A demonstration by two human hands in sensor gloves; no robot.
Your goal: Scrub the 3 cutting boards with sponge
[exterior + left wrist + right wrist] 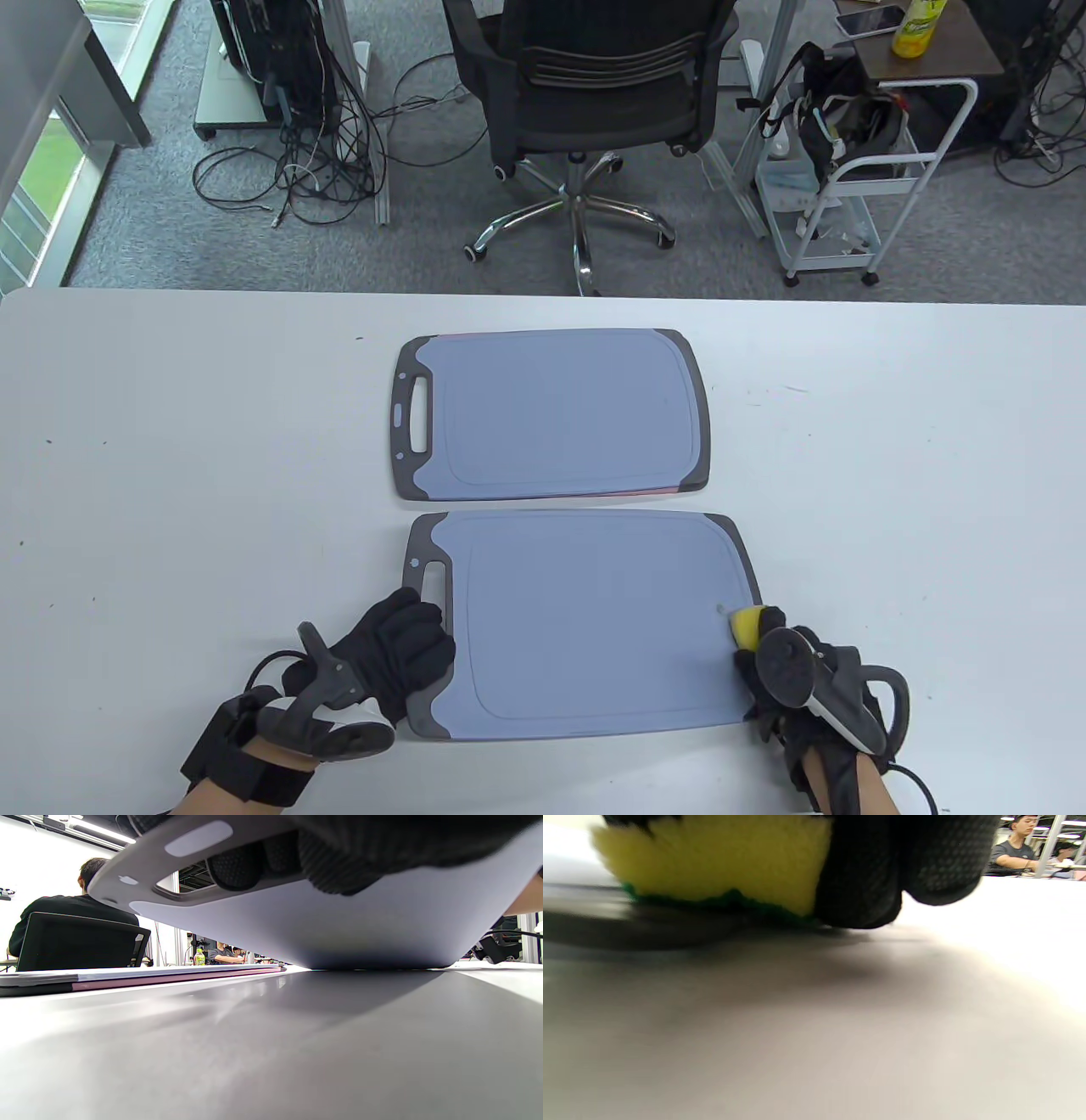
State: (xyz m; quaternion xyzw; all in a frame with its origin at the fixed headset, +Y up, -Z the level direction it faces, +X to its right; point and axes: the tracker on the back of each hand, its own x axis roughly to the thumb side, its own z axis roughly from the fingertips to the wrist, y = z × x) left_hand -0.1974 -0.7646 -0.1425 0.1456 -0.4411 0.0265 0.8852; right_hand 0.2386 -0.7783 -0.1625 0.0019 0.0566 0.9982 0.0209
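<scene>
My left hand (386,658) gripped the handle end of the near blue-grey plastic cutting board (585,624), fingers (237,866) curled through its slot, tilting it off the white tabletop (170,475). My right hand (793,679) pinched a yellow sponge (747,624) against its right edge. Beyond my fingers lay stacked boards (551,413).

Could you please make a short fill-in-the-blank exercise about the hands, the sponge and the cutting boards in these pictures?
1. The right hand holds a sponge whose top colour is ____.
2. The left hand grips the near cutting board at its ____ end.
3. The far cutting board lies on top of a ____ board.

Missing words: yellow; handle; pink
</scene>
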